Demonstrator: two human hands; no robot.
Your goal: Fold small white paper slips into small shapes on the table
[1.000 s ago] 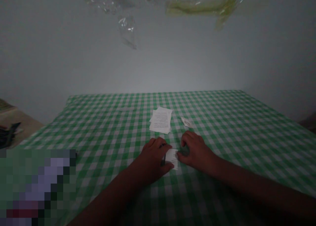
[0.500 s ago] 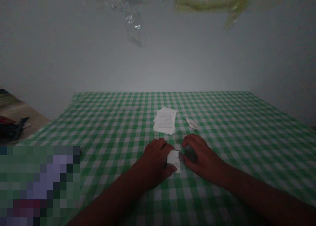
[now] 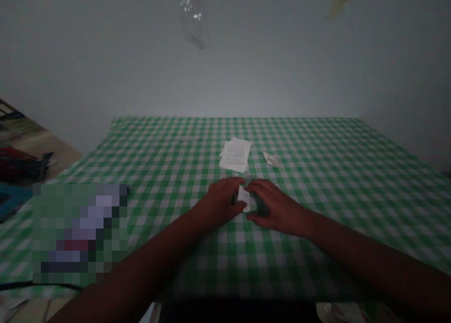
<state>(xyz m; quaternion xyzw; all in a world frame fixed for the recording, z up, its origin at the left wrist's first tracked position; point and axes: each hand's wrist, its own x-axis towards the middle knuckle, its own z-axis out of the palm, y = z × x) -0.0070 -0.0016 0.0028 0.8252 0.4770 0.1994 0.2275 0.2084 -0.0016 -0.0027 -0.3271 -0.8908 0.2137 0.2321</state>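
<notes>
A small piece of printed paper (image 3: 244,199), white with lines of dark text, lies low over the tablecloth between my two hands. My left hand (image 3: 225,200) grips its left side, thumb on the lower part and fingers bent over the upper edge. From the right, my right hand (image 3: 273,204) curves round the other side, its fingertips at the upper right corner and its thumb by the lower one. Just beyond sits a loose stack of printed sheets (image 3: 235,154). To the right of the stack is a small crumpled white piece (image 3: 270,159).
A green and white checked cloth (image 3: 317,172) covers the table. A pixelated long object (image 3: 88,224) lies at the left, near a dark cable (image 3: 38,283). Toward the back is a thin pale strip (image 3: 188,138). Behind the table rises a plain wall (image 3: 268,69) with clear plastic (image 3: 192,19) on it.
My right hand has moved left onto the paper, closing the gap to my left hand. The view has tilted downward, so the table sits higher in the picture.
</notes>
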